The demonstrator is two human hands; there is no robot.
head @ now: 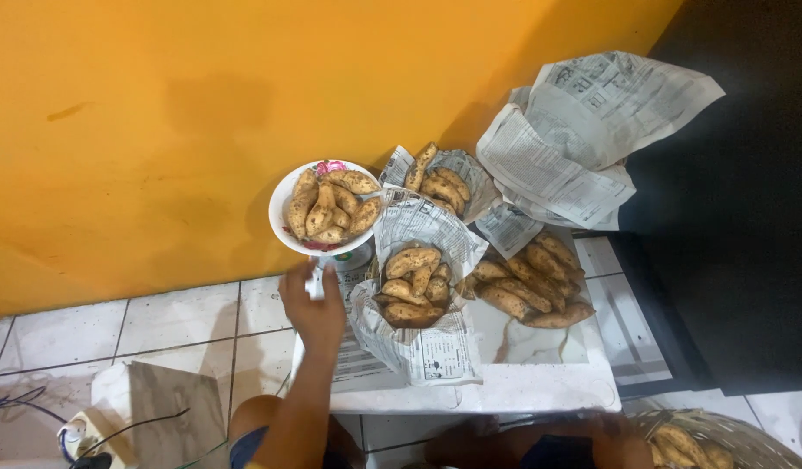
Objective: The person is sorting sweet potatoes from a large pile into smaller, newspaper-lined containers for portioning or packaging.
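I am looking straight down at a small white surface (pixel 505 391) set against an orange wall (pixel 158 130), with pale tiled floor (pixel 184 321) to its left.

My left hand (pixel 312 304) reaches up from the bottom of the view, with my forearm running back toward my knee. Its fingers are closed around a small white object at the edge of the surface, just below a white bowl (pixel 279 217); I cannot tell exactly what that object is. The bowl sits at the far left of the surface, close to the wall, and is heaped with brown-speckled, finger-shaped bananas (pixel 330 207).

Just right of my hand, more of the same fruit sits in an opened newspaper bundle (pixel 414 291), whose paper spreads down across the surface. A second newspaper wrap (pixel 440 182) with fruit lies behind it, nearer the wall. A loose pile of fruit (pixel 531 287) rests bare on the surface to the right. Behind that pile, crumpled sheets of newspaper (pixel 583 130) rise in a heap.

At the bottom right, a woven basket (pixel 722 434) holds a few more of the fruit. My right hand is not in view. At the lower left, on the floor, are a grey board (pixel 171 408) and some cables (pixel 19 404).
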